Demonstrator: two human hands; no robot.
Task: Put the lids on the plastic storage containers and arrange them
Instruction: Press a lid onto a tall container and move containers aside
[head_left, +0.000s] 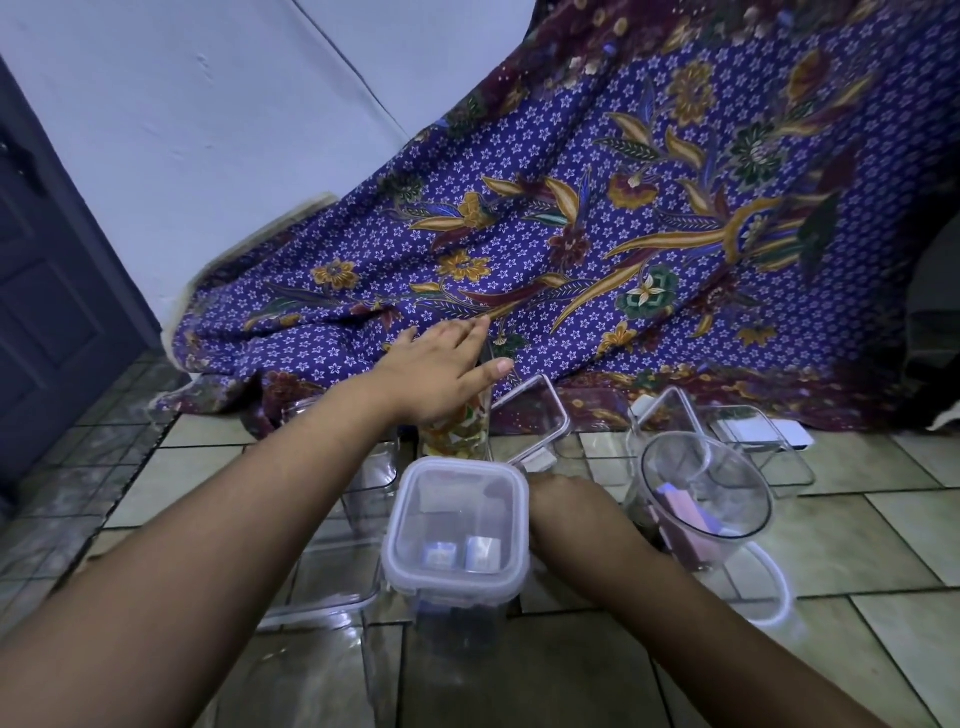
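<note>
**On the tiled floor, one box lidded, more to go**

Nearest the camera stood a lidded container (456, 525); the right hand (558, 491) was hidden behind it, grip impossible to tell. Beyond, the left hand (441, 371) lay flat, fingers spread, on a tall jar (457, 434); pressing squarely would likely seat its top.

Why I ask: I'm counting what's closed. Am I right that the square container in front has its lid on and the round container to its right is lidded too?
Partly. The head view shows the square container lidded, but the round container is open, without a lid.
</note>
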